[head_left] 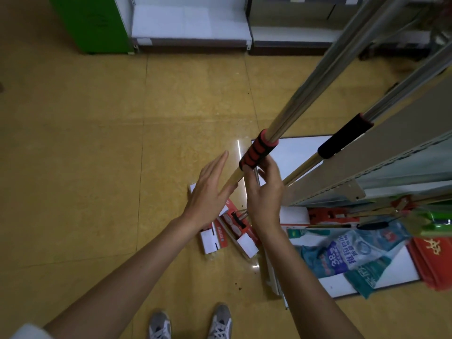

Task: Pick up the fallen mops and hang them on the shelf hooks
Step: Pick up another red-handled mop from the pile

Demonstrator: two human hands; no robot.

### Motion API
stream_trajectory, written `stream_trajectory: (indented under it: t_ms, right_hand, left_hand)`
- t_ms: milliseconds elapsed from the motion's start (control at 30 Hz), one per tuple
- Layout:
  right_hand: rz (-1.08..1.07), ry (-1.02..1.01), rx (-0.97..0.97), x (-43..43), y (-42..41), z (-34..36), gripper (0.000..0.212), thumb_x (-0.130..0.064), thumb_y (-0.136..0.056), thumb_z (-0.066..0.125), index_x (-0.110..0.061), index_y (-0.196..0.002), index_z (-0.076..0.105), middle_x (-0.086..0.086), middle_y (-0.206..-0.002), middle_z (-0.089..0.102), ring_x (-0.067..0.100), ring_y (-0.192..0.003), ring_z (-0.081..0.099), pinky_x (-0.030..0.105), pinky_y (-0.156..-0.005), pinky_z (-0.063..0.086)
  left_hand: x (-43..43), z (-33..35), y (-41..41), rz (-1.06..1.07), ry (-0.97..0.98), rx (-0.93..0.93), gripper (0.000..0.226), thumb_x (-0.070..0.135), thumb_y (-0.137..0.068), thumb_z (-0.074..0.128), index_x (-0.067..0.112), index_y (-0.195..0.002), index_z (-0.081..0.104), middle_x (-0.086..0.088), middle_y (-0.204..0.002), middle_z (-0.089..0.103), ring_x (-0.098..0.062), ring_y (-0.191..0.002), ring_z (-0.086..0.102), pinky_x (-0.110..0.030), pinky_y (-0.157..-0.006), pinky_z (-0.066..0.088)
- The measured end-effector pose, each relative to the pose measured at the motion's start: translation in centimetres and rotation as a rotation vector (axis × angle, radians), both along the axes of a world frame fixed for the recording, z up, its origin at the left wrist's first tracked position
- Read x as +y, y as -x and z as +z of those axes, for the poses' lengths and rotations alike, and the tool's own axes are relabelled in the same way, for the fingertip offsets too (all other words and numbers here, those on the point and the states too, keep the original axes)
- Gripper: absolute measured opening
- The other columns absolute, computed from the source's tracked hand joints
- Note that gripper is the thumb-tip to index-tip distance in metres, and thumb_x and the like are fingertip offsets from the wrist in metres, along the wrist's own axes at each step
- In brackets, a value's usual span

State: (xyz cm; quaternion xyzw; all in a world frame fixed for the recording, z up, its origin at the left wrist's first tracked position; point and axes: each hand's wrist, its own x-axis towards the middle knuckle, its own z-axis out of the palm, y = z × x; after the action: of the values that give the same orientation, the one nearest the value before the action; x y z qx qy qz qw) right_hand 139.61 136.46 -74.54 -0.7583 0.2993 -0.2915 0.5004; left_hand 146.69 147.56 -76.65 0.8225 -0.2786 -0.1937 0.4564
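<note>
A mop with a shiny metal pole (315, 79) and a red-and-black foam grip (256, 150) slants from the upper right down to the packaged mop heads (230, 231) on the floor. My right hand (265, 192) has its fingertips on the pole just under the foam grip. With straight fingers, my left hand (210, 189) lies against the pole's lower part. A second mop with a black foam grip (344, 135) slants alongside, closer to the shelf upright (381, 148). The hooks are out of view.
White-and-red mop head boxes lie on the yellow tiled floor (97, 143). The lowest shelf (367, 277) at the right holds blue-green packets (347, 255) and red items. A green cabinet (93, 23) and white shelving (190, 23) stand at the far side. My shoes (190, 321) show below.
</note>
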Motion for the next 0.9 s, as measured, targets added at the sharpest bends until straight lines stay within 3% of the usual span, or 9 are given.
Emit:
stream_trajectory:
  t_ms: [133, 233, 300, 367, 433, 500, 600, 733, 900]
  right_hand:
    - [0.096, -0.067, 0.007, 1.7, -1.3, 1.2, 0.035, -0.018, -0.098, 0.062, -0.016, -0.133, 0.059, 0.0, -0.116, 0.07, 0.017, -0.112, 0.067, 0.049, -0.096, 0.055]
    - [0.106, -0.089, 0.011, 2.9, -1.8, 2.0, 0.031, -0.01, -0.095, 0.063, -0.013, -0.126, 0.063, 0.002, -0.109, 0.072, 0.016, -0.104, 0.07, 0.047, -0.09, 0.057]
    - [0.122, -0.095, 0.007, 3.7, -1.9, 2.8, 0.03, -0.005, -0.094, 0.064, -0.011, -0.123, 0.065, 0.003, -0.107, 0.072, 0.014, -0.101, 0.07, 0.039, -0.087, 0.057]
    - [0.144, -0.105, -0.007, 4.4, -1.7, 4.4, 0.03, -0.001, -0.092, 0.065, -0.015, -0.118, 0.067, 0.001, -0.105, 0.073, 0.011, -0.1, 0.07, 0.028, -0.086, 0.055]
    - [0.169, -0.103, -0.007, 5.1, -1.5, 6.4, 0.035, 0.001, -0.092, 0.066, -0.02, -0.119, 0.066, -0.003, -0.105, 0.073, 0.009, -0.102, 0.07, 0.022, -0.087, 0.054]
    - [0.205, -0.089, 0.004, 5.7, -1.1, 8.1, 0.033, -0.001, -0.091, 0.067, -0.016, -0.121, 0.067, -0.003, -0.106, 0.074, 0.011, -0.102, 0.07, 0.029, -0.089, 0.056]
    - [0.264, -0.081, 0.021, 7.0, -0.6, 10.5, 0.037, -0.003, -0.091, 0.067, -0.015, -0.125, 0.067, -0.001, -0.109, 0.074, 0.015, -0.105, 0.07, 0.041, -0.091, 0.058]
    - [0.348, -0.093, 0.004, 8.9, -0.6, 13.7, 0.042, 0.001, -0.089, 0.071, -0.011, -0.128, 0.067, -0.004, -0.112, 0.074, 0.008, -0.108, 0.069, 0.029, -0.093, 0.055]
    - [0.434, -0.138, 0.015, 8.6, -0.6, 18.4, 0.036, 0.002, -0.089, 0.07, -0.01, -0.123, 0.067, 0.008, -0.114, 0.075, 0.02, -0.11, 0.07, 0.04, -0.097, 0.056]
  left_hand:
    - [0.9, 1.0, -1.2, 0.03, 0.021, 0.076, 0.065, 0.021, -0.099, 0.06, 0.025, -0.156, 0.029, 0.007, -0.154, 0.045, -0.008, -0.142, 0.04, -0.031, -0.115, 0.038]
    - [1.6, 2.5, -1.2, 0.013, 0.06, 0.067, 0.051, 0.012, -0.099, 0.059, 0.022, -0.147, 0.047, 0.014, -0.129, 0.063, 0.0, -0.122, 0.055, -0.008, -0.1, 0.042]
    - [2.5, 3.5, -1.0, 0.015, 0.087, 0.062, 0.044, 0.008, -0.098, 0.06, 0.021, -0.14, 0.055, 0.017, -0.118, 0.065, 0.002, -0.113, 0.059, -0.002, -0.093, 0.042]
    - [3.5, 4.5, -1.1, 0.023, 0.112, 0.061, 0.037, 0.01, -0.097, 0.061, 0.02, -0.133, 0.061, 0.013, -0.116, 0.069, 0.0, -0.11, 0.063, -0.009, -0.092, 0.047]
    - [4.2, 5.9, -1.4, 0.019, 0.11, 0.075, 0.032, 0.015, -0.097, 0.062, 0.021, -0.129, 0.064, 0.01, -0.116, 0.072, -0.001, -0.108, 0.064, -0.007, -0.089, 0.046]
    - [5.2, 7.7, -1.6, -0.009, 0.096, 0.087, 0.032, 0.016, -0.097, 0.062, 0.023, -0.129, 0.064, 0.011, -0.117, 0.071, 0.0, -0.107, 0.062, -0.003, -0.088, 0.043]
    - [6.7, 10.1, -1.4, -0.049, 0.089, 0.123, 0.035, 0.014, -0.096, 0.064, 0.024, -0.13, 0.062, 0.01, -0.117, 0.07, -0.005, -0.111, 0.063, -0.017, -0.093, 0.049]
    - [8.4, 12.0, -1.3, -0.012, 0.118, 0.201, 0.031, 0.01, -0.094, 0.065, 0.027, -0.121, 0.062, 0.013, -0.104, 0.068, -0.013, -0.107, 0.066, -0.016, -0.079, 0.049]
    - [10.1, 15.9, -2.2, -0.125, 0.165, 0.309, 0.037, 0.014, -0.096, 0.064, 0.028, -0.13, 0.058, 0.009, -0.122, 0.068, -0.007, -0.116, 0.063, -0.031, -0.099, 0.053]
